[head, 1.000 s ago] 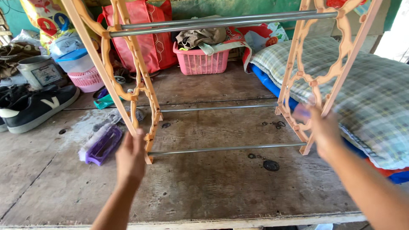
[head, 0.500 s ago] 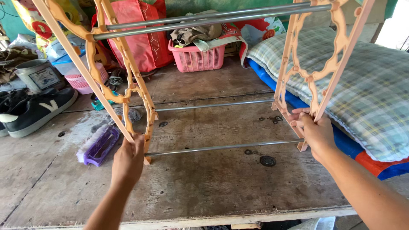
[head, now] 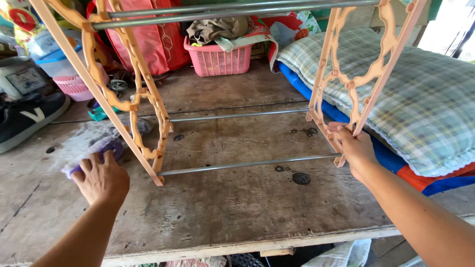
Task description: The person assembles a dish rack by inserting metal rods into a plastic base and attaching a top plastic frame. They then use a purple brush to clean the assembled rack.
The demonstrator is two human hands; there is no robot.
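My right hand [head: 357,151] pinches the peach drying rack's [head: 148,143] right leg on the wooden worktop [head: 222,207], left hand [head: 101,178] spread over the purple brush [head: 106,147], closing fingers comes next, I reckon.

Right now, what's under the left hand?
The left hand covers a purple brush on the wooden table; only its top end shows, the rest is hidden.

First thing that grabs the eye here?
The peach plastic drying rack with steel rods straddling the worn wooden platform. The right hand holds its right leg; the left hand rests on a purple brush beside its left leg. A pink basket sits behind.
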